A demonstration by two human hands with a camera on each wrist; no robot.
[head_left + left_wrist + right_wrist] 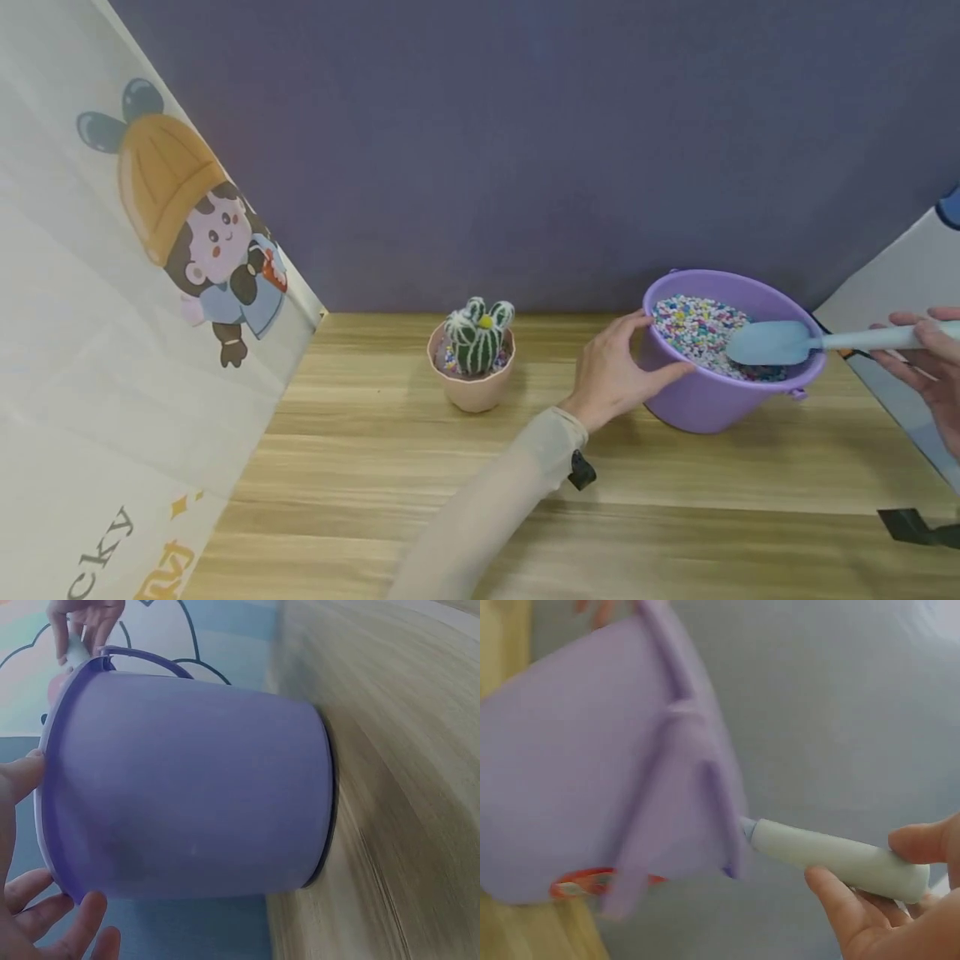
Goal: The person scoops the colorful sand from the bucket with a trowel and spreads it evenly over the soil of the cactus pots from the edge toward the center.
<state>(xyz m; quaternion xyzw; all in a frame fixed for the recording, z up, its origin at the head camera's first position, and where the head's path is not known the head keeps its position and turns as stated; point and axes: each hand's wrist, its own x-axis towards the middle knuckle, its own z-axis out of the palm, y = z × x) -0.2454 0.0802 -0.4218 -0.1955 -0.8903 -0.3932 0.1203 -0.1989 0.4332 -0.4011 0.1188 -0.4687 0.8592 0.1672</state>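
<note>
A purple bucket (701, 400) stands on the wooden table, filled with small multicoloured pebbles (693, 329). My left hand (613, 367) holds its rim from the left side, thumb and fingers spread apart along the edge, as the left wrist view also shows. In my right hand (930, 367), at the right edge of the head view, is a light blue shovel (765, 342). The fingers and thumb grip its pale handle (832, 855). Its blade lies over the pebbles inside the bucket, partly hidden in the right wrist view by the bucket wall.
Left of the bucket sits a small cactus (478, 346) in a pink pot (474, 392), with coloured pebbles around its base. A dark blue-grey panel (480, 167) rises behind the table (360, 467). Printed cloths border it on the left (67, 333) and right.
</note>
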